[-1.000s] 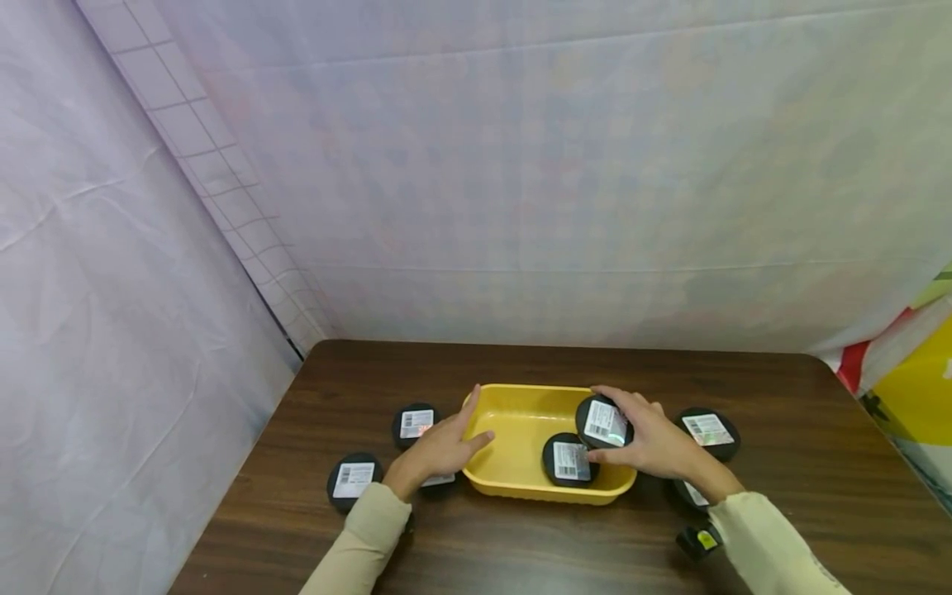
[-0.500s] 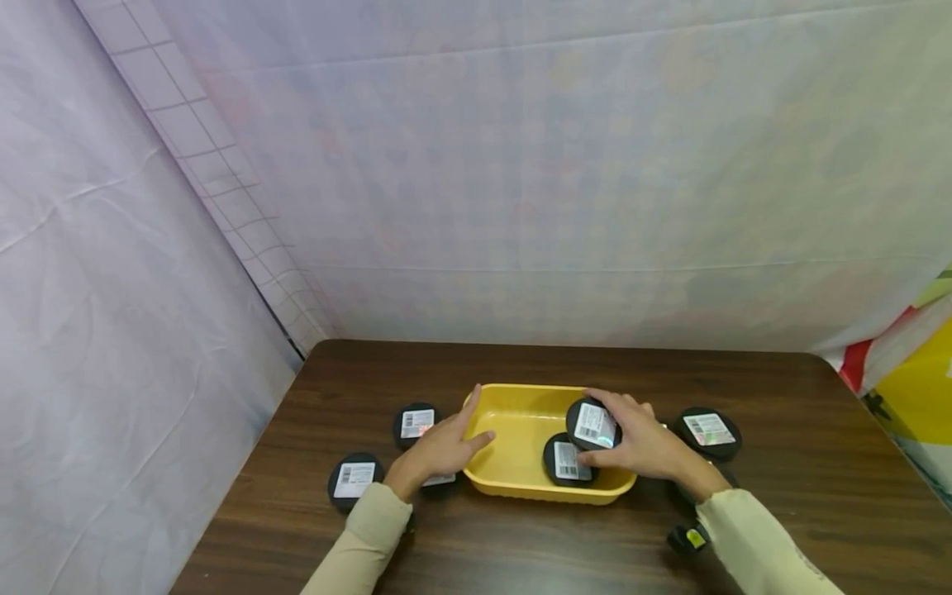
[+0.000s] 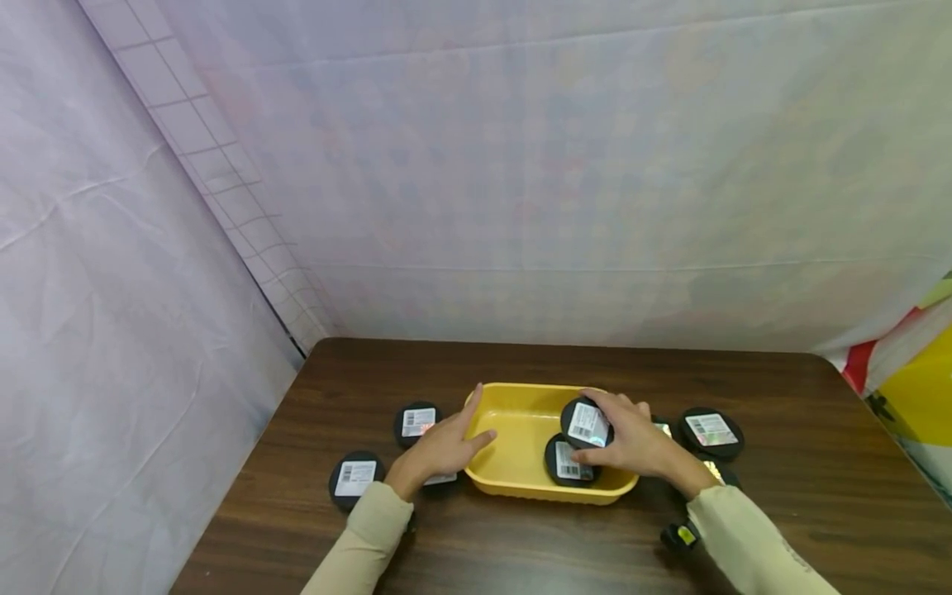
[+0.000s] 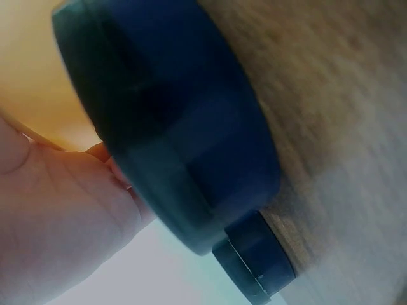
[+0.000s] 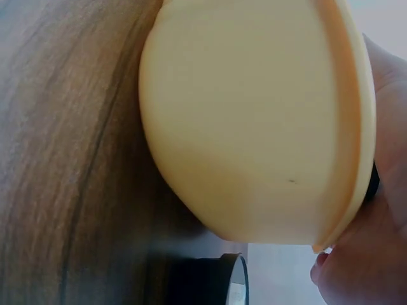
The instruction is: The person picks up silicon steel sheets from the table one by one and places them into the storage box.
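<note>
My right hand point(image 3: 632, 438) grips a flat round black jar point(image 3: 587, 423) with a white barcode label facing up, thumb on the near side and fingers on the far side. That jar overlaps a second labelled black jar point(image 3: 568, 467) lying in the yellow tray point(image 3: 509, 430). At the tray's left end is my left hand point(image 3: 440, 454), index finger and thumb stretched out over the rim, with no jar in it. A black jar point(image 4: 172, 114) fills much of the left wrist view beside that hand. In the right wrist view, the tray's outer wall point(image 5: 248, 127) hides most of the held jar.
On the left of the brown table point(image 3: 565, 554) lie labelled jars point(image 3: 357, 479), one partly under the left wrist. More jars point(image 3: 711, 433) sit on the right, some behind the right forearm. A small black item with a yellow patch point(image 3: 680, 535) shows near that sleeve.
My right hand has shifted slightly left over the tray with the jar, which now overlaps the jar inside more. The left hand has stayed at the tray's left end.
</note>
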A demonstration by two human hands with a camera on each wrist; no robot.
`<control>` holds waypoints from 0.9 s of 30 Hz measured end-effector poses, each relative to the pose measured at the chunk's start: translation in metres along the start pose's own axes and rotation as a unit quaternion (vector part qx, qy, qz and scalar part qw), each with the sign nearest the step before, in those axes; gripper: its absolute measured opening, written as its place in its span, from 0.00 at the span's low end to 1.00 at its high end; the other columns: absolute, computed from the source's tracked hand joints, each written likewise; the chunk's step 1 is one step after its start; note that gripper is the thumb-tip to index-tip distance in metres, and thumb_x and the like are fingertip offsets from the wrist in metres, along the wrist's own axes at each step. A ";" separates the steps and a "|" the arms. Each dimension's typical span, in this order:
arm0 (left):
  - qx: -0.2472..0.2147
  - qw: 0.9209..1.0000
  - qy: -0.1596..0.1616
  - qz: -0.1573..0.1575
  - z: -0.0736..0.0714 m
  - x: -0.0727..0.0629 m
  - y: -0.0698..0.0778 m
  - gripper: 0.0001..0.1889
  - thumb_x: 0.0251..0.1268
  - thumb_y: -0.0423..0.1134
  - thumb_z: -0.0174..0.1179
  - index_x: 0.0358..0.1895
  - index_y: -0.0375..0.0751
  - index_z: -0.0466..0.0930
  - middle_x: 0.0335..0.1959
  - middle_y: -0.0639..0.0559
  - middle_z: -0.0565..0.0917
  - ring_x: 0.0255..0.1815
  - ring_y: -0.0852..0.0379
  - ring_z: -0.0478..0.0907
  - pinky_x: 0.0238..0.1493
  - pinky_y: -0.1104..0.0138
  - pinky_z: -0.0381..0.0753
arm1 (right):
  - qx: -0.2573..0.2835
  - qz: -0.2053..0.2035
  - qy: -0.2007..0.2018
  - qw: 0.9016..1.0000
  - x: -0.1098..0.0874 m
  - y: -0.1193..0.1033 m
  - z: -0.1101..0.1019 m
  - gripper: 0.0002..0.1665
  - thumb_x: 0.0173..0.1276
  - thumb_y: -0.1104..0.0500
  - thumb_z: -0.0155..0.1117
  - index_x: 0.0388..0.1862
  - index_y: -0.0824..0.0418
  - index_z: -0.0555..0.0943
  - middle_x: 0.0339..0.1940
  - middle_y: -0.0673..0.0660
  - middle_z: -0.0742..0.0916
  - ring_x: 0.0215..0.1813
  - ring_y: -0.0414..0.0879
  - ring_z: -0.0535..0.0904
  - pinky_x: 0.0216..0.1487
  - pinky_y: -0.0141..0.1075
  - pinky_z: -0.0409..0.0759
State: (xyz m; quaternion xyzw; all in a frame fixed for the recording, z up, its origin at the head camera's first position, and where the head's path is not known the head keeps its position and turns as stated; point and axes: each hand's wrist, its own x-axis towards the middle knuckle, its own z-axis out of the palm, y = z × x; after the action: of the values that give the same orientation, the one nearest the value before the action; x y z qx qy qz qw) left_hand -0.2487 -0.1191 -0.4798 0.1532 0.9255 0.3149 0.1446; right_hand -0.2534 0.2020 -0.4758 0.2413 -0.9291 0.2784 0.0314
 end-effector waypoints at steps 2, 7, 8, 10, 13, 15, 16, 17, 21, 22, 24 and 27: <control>0.000 1.000 0.000 0.001 0.000 0.000 0.001 0.42 0.75 0.61 0.47 0.81 0.58 0.33 0.79 0.45 0.57 0.73 0.46 0.65 0.70 0.48 0.65 | -0.007 -0.001 0.000 1.000 0.001 0.000 0.002 0.60 0.44 0.33 0.79 0.71 0.61 0.69 0.58 0.58 0.82 0.48 0.48 0.71 0.42 0.41 0.55; 0.001 1.000 -0.002 -0.009 -0.002 0.000 0.002 0.42 0.75 0.61 0.47 0.81 0.62 0.31 0.79 0.46 0.57 0.73 0.47 0.65 0.70 0.48 0.65 | -0.022 0.002 0.001 1.000 0.002 -0.001 0.005 0.61 0.42 0.31 0.79 0.71 0.61 0.70 0.60 0.58 0.82 0.49 0.49 0.71 0.42 0.42 0.54; 0.000 1.000 -0.002 -0.010 -0.002 0.001 0.002 0.42 0.75 0.62 0.47 0.81 0.63 0.31 0.79 0.46 0.57 0.72 0.47 0.65 0.70 0.48 0.65 | -0.027 0.003 0.002 1.000 0.002 -0.001 0.005 0.61 0.42 0.31 0.79 0.71 0.61 0.70 0.61 0.58 0.81 0.50 0.50 0.72 0.42 0.42 0.54; 0.000 1.000 -0.002 -0.011 -0.002 0.001 0.002 0.42 0.75 0.62 0.47 0.81 0.63 0.31 0.79 0.46 0.57 0.72 0.47 0.65 0.69 0.48 0.65 | -0.037 0.001 0.004 0.999 0.002 -0.001 0.006 0.62 0.42 0.31 0.79 0.71 0.62 0.69 0.61 0.59 0.81 0.50 0.51 0.72 0.42 0.42 0.54; -0.002 1.000 -0.003 -0.011 -0.002 0.001 0.002 0.42 0.75 0.62 0.47 0.81 0.62 0.32 0.79 0.46 0.57 0.72 0.47 0.66 0.69 0.48 0.65 | -0.052 -0.006 0.008 0.999 0.002 0.000 0.008 0.62 0.43 0.30 0.78 0.71 0.62 0.69 0.62 0.60 0.81 0.52 0.53 0.73 0.42 0.42 0.54; -0.002 1.000 -0.003 -0.009 -0.002 0.001 0.001 0.42 0.75 0.62 0.47 0.81 0.61 0.32 0.79 0.46 0.57 0.72 0.47 0.66 0.69 0.48 0.65 | -0.062 -0.009 0.009 0.998 0.003 0.000 0.009 0.62 0.43 0.29 0.78 0.71 0.61 0.69 0.62 0.61 0.81 0.54 0.54 0.73 0.42 0.43 0.54; -0.003 1.000 -0.002 -0.009 -0.001 0.001 0.001 0.42 0.75 0.62 0.47 0.81 0.62 0.32 0.79 0.46 0.57 0.72 0.47 0.66 0.69 0.48 0.65 | -0.066 -0.010 0.010 0.998 0.003 0.000 0.010 0.62 0.43 0.29 0.77 0.71 0.61 0.69 0.62 0.61 0.81 0.54 0.54 0.73 0.42 0.43 0.54; -0.002 1.000 -0.002 -0.008 -0.001 0.001 0.001 0.42 0.75 0.61 0.47 0.81 0.62 0.32 0.79 0.46 0.57 0.72 0.47 0.65 0.69 0.48 0.65 | -0.071 -0.010 0.009 0.997 0.002 0.000 0.010 0.63 0.43 0.28 0.77 0.71 0.60 0.69 0.62 0.61 0.81 0.55 0.54 0.73 0.42 0.43 0.54; -0.003 1.000 -0.001 -0.010 -0.001 0.000 0.001 0.42 0.75 0.61 0.47 0.81 0.62 0.32 0.79 0.46 0.57 0.73 0.46 0.65 0.69 0.48 0.65 | -0.090 -0.010 0.005 0.996 0.002 0.000 0.012 0.62 0.43 0.27 0.76 0.71 0.60 0.70 0.60 0.62 0.82 0.55 0.55 0.73 0.42 0.44 0.55; -0.004 1.000 0.000 -0.011 -0.001 0.000 0.001 0.42 0.75 0.62 0.47 0.81 0.62 0.32 0.79 0.46 0.57 0.73 0.46 0.64 0.69 0.48 0.65 | -0.096 -0.011 0.005 0.995 0.002 0.000 0.012 0.62 0.43 0.27 0.76 0.71 0.60 0.70 0.59 0.62 0.82 0.54 0.55 0.73 0.42 0.44 0.55; -0.005 1.000 0.000 -0.013 -0.001 0.000 0.001 0.42 0.75 0.62 0.47 0.81 0.63 0.32 0.79 0.46 0.57 0.73 0.46 0.64 0.69 0.48 0.65 | -0.105 -0.013 0.004 0.994 0.002 -0.001 0.012 0.62 0.43 0.27 0.76 0.71 0.59 0.70 0.59 0.62 0.82 0.54 0.55 0.73 0.41 0.44 0.56; -0.004 1.000 0.001 -0.014 -0.001 0.000 0.002 0.42 0.75 0.62 0.47 0.80 0.64 0.31 0.79 0.46 0.57 0.74 0.46 0.64 0.70 0.48 0.64 | -0.116 -0.016 0.006 0.993 0.002 -0.002 0.012 0.62 0.43 0.27 0.75 0.71 0.59 0.70 0.59 0.62 0.82 0.55 0.55 0.73 0.41 0.45 0.56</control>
State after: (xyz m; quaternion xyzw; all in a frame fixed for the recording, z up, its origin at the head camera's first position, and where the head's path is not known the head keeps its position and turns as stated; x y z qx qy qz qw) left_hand -0.2485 -0.1185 -0.4778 0.1395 0.9262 0.3170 0.1490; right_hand -0.2535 0.1931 -0.4849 0.2489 -0.9510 0.1699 0.0686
